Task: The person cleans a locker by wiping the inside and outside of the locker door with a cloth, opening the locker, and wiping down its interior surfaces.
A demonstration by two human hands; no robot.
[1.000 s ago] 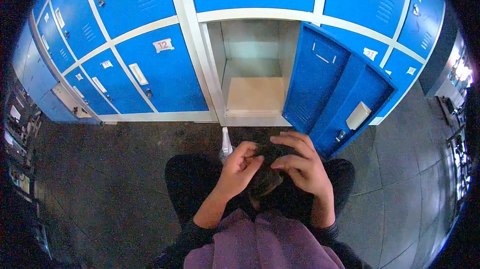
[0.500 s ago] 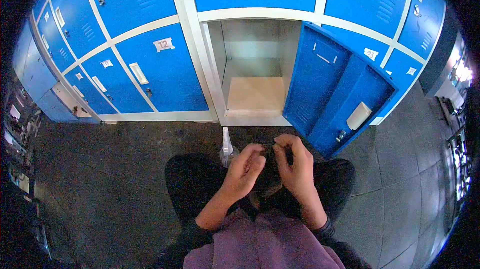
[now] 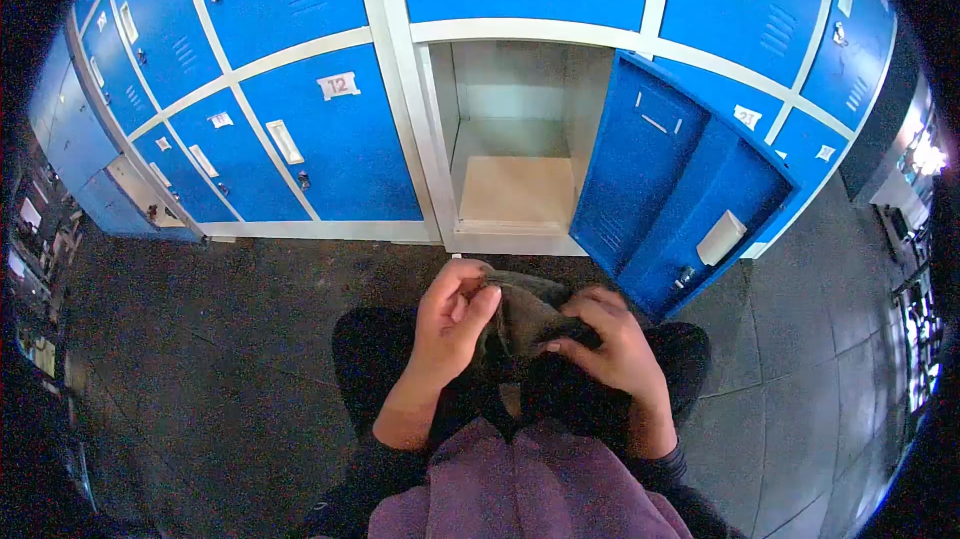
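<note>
Head view: left hand (image 3: 450, 324) pinches a dark cloth (image 3: 530, 317) between thumb and nearly closed fingers; right hand (image 3: 612, 344), its fingers loosely curled, holds the other side, before the open locker's bottom edge (image 3: 515, 242).

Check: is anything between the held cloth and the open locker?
Only the low sill at the foot of the locker; nothing else visible blocks the cloth. The door stands open to the right.
</note>
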